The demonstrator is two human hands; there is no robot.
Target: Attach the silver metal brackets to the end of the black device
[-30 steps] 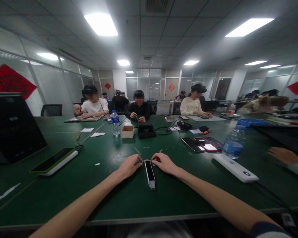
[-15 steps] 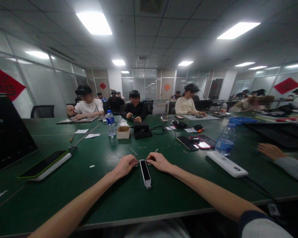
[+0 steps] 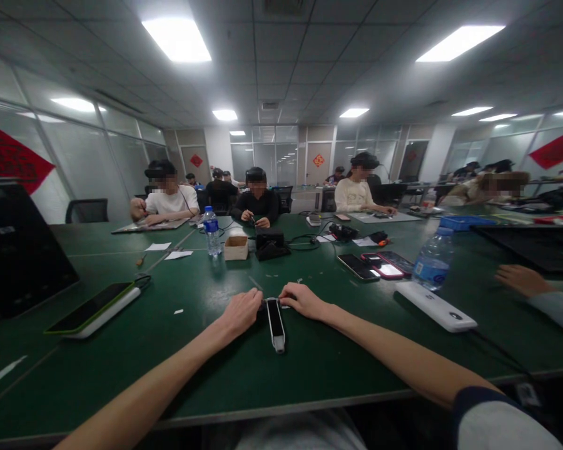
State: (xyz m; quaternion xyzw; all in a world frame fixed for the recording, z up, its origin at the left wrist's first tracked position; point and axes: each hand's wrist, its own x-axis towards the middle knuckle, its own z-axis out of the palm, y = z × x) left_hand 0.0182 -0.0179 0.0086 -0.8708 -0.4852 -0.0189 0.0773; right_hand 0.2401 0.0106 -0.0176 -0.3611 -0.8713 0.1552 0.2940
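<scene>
A slim, long device with a white frame and a dark inner face (image 3: 276,325) lies on the green table, its narrower pale end toward me. My left hand (image 3: 241,310) is at its far left corner, fingers bent and pressed together. On the other side, my right hand (image 3: 304,301) pinches with thumb and forefinger close to the far right corner. Whatever is between the fingertips of either hand is too small and hidden to name. A small pale bit shows under the right fingers.
Left stand a dark laptop (image 3: 21,250) and a green-edged phone (image 3: 91,306). Ahead are a water bottle (image 3: 211,232) and a small cardboard box (image 3: 236,248). Phones (image 3: 356,267), a white power bank (image 3: 434,306) and another bottle (image 3: 432,259) lie right, near a co-worker's hand (image 3: 520,280).
My left hand has turned slightly, its fingers now hiding the pale bit seen beside them before. The right hand stays by the device's far end. The whole view has shifted slightly.
</scene>
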